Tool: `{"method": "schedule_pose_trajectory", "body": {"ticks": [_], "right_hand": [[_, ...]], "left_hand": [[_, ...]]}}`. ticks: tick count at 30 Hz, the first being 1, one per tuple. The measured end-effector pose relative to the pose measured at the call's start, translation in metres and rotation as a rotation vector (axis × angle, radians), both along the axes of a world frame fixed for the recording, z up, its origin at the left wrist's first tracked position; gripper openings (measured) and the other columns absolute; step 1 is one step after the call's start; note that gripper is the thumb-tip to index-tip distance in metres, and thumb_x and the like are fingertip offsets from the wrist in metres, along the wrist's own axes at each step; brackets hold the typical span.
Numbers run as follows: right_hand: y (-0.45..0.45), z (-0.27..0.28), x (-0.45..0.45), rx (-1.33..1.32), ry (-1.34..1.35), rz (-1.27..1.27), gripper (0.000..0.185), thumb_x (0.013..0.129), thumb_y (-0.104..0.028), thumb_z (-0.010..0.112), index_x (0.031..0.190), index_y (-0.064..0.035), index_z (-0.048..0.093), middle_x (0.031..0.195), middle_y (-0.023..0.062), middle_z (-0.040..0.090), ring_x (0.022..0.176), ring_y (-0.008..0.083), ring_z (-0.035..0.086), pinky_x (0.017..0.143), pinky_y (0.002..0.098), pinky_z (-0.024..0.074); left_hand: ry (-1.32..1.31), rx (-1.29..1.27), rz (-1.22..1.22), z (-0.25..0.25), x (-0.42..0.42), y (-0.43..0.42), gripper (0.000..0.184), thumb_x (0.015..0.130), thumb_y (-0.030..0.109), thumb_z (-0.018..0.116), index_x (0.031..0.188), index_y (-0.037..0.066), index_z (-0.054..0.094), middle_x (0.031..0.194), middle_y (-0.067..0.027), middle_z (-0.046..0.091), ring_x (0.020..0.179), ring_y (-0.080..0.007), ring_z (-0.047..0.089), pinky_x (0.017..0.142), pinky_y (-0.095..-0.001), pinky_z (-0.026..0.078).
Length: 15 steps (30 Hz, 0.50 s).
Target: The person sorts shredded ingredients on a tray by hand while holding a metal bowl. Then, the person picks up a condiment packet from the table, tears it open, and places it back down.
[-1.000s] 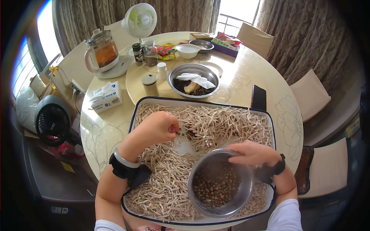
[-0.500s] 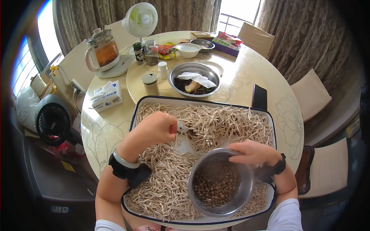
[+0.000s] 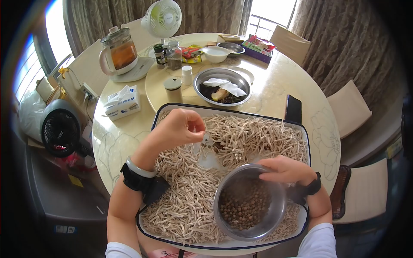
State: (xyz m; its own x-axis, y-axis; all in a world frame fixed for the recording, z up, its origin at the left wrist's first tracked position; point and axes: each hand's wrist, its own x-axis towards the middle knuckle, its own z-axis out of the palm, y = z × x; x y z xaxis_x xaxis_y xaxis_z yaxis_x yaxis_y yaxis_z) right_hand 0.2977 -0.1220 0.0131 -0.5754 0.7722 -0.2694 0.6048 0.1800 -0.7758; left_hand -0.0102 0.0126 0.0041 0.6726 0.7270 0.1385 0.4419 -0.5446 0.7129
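Note:
My left hand (image 3: 186,127) hovers over the far left part of a white tray (image 3: 150,106) with a dark rim. Its thumb and fingers are pinched together; what they hold, if anything, is too small to make out. Just below the fingertips is a whitish patch (image 3: 208,140) with small dark specks. Pale, thin stick-like pieces (image 3: 185,202) cover most of the tray, with white bottom showing near the middle. My right hand (image 3: 286,169) grips the rim of a metal bowl (image 3: 277,210), tilted above the tray's near right. Small round brown pellets (image 3: 245,206) lie inside the bowl.
Behind the tray stand a metal bowl with food and tissue (image 3: 198,92), a lidded jar (image 3: 173,88) and a white bottle (image 3: 186,75). A tissue box (image 3: 124,103) sits left, a phone (image 3: 293,109) right. Farther back are a glass kettle (image 3: 122,53) and a fan (image 3: 165,19).
My left hand has risen slightly away from the whitish patch, showing more of it. My right hand still grips the bowl. The whole view has shifted a little.

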Motion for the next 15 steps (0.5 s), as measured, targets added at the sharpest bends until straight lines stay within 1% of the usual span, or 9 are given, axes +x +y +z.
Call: {"method": "schedule_pose_trajectory", "body": {"ticks": [1,2,3,5,9,11,13,14,15], "right_hand": [[0.001,0.002,0.000,-0.017,-0.032,-0.001,0.037,0.095,-0.022,0.060,0.127,-0.0038,0.057,0.088,0.0144,0.067,0.075,0.0232,0.064,0.068,0.0333,0.0500],[0.001,0.003,0.000,-0.032,-0.065,-0.003,0.037,0.095,-0.022,0.060,0.127,-0.0041,0.057,0.087,0.0145,0.066,0.074,0.0232,0.064,0.068,0.0332,0.0499],[0.001,0.003,-0.001,-0.033,-0.065,-0.003,0.037,0.095,-0.022,0.060,0.127,-0.0041,0.057,0.087,0.0145,0.066,0.074,0.0232,0.064,0.068,0.0332,0.0499],[0.000,0.002,-0.001,-0.048,-0.043,-0.021,0.034,0.094,-0.020,0.060,0.123,-0.0033,0.058,0.092,0.0136,0.068,0.079,0.0230,0.066,0.073,0.0324,0.0510],[0.001,-0.004,0.001,0.053,0.031,0.024,0.034,0.094,-0.020,0.060,0.123,-0.0026,0.058,0.092,0.0141,0.067,0.080,0.0240,0.066,0.074,0.0330,0.0509],[0.001,-0.001,0.000,0.009,-0.009,0.003,0.034,0.094,-0.020,0.061,0.123,-0.0023,0.058,0.093,0.0146,0.067,0.081,0.0247,0.066,0.075,0.0338,0.0508],[0.000,-0.001,0.000,0.019,-0.006,0.009,0.036,0.095,-0.021,0.060,0.126,-0.0036,0.057,0.090,0.0146,0.067,0.076,0.0242,0.065,0.070,0.0339,0.0504],[0.000,-0.002,0.000,0.033,-0.003,0.015,0.038,0.095,-0.022,0.059,0.128,-0.0048,0.056,0.086,0.0145,0.067,0.070,0.0236,0.064,0.066,0.0340,0.0501],[0.001,-0.004,0.002,0.031,-0.001,0.016,0.038,0.095,-0.022,0.059,0.128,-0.0048,0.056,0.086,0.0145,0.067,0.070,0.0236,0.064,0.066,0.0340,0.0501]], "left_hand": [[-0.185,-0.188,-0.009,0.002,0.000,0.001,0.004,0.079,0.003,0.069,0.082,0.001,0.070,0.071,-0.0031,0.066,0.066,-0.0119,0.061,0.061,-0.0267,0.048],[-0.344,-0.280,-0.059,-0.001,0.000,0.001,0.007,0.082,0.008,0.072,0.084,0.001,0.071,0.071,0.0022,0.065,0.068,-0.0042,0.055,0.062,-0.0221,0.046],[-0.344,-0.281,-0.059,0.000,0.001,-0.003,0.007,0.082,0.008,0.072,0.084,0.001,0.071,0.071,0.0022,0.065,0.068,-0.0042,0.055,0.062,-0.0221,0.046],[-0.623,-0.344,-0.283,0.007,0.009,-0.017,0.007,0.082,0.003,0.070,0.089,0.003,0.072,0.078,0.0001,0.068,0.074,-0.0053,0.057,0.067,-0.0223,0.047],[-0.505,-0.227,-0.434,0.023,0.018,-0.039,0.016,0.082,-0.001,0.067,0.096,0.005,0.073,0.086,-0.0001,0.069,0.079,-0.0061,0.059,0.071,-0.0227,0.048],[-0.460,-0.129,-0.391,0.024,0.019,-0.039,0.019,0.081,-0.008,0.067,0.098,0.001,0.072,0.100,-0.0076,0.072,0.087,-0.0099,0.063,0.074,-0.0238,0.050],[-0.474,-0.088,-0.324,0.014,0.016,-0.023,0.018,0.082,-0.006,0.067,0.098,0.001,0.072,0.098,-0.0061,0.072,0.085,-0.0092,0.063,0.074,-0.0229,0.049],[-0.423,-0.065,-0.234,0.011,0.011,-0.013,0.017,0.083,-0.004,0.067,0.098,0.001,0.072,0.096,-0.0055,0.072,0.084,-0.0085,0.062,0.074,-0.0223,0.049],[-0.370,-0.041,-0.144,0.009,0.007,-0.007,0.016,0.084,-0.002,0.067,0.098,0.002,0.072,0.095,-0.0048,0.072,0.082,-0.0078,0.062,0.073,-0.0217,0.049]]}}
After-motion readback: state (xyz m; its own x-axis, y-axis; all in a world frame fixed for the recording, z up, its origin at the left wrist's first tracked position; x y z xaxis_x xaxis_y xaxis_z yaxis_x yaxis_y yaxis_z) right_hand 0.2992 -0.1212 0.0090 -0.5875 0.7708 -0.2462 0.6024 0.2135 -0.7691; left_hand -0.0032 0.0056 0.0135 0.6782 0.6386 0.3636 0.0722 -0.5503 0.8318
